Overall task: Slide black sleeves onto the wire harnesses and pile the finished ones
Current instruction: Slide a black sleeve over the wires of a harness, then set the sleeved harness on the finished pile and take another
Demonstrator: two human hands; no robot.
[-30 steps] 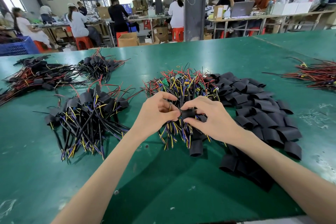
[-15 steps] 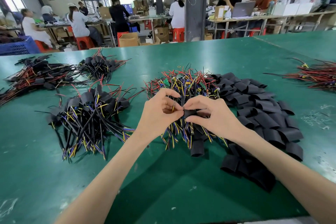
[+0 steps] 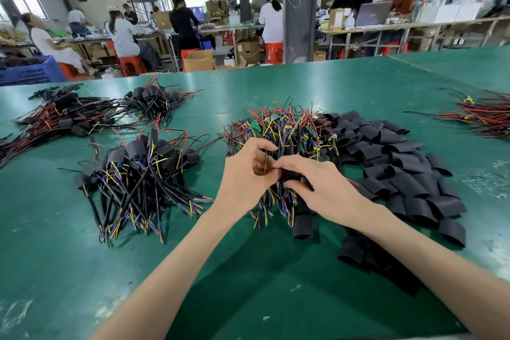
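Over the middle of the green table [image 3: 276, 270] my two hands meet. My left hand [image 3: 244, 174] pinches the thin wires of one wire harness [image 3: 265, 164]. My right hand [image 3: 317, 182] grips a black sleeve [image 3: 289, 175] around that harness. Beneath them lies a heap of bare harnesses [image 3: 287, 130] with red, yellow and blue wires. To its right spreads a pile of loose black sleeves [image 3: 400, 168]. A pile of sleeved harnesses [image 3: 143, 171] lies on the left.
More harness piles lie at the far left [image 3: 63, 116], the back left [image 3: 157, 101] and the right edge [image 3: 485, 116]. A blue crate [image 3: 27, 73] stands past the table's far left corner. Several people work at benches behind.
My hands have drawn closer together, and the right hand has pushed the sleeve leftwards along the harness toward the left fingers. The piles have not moved.
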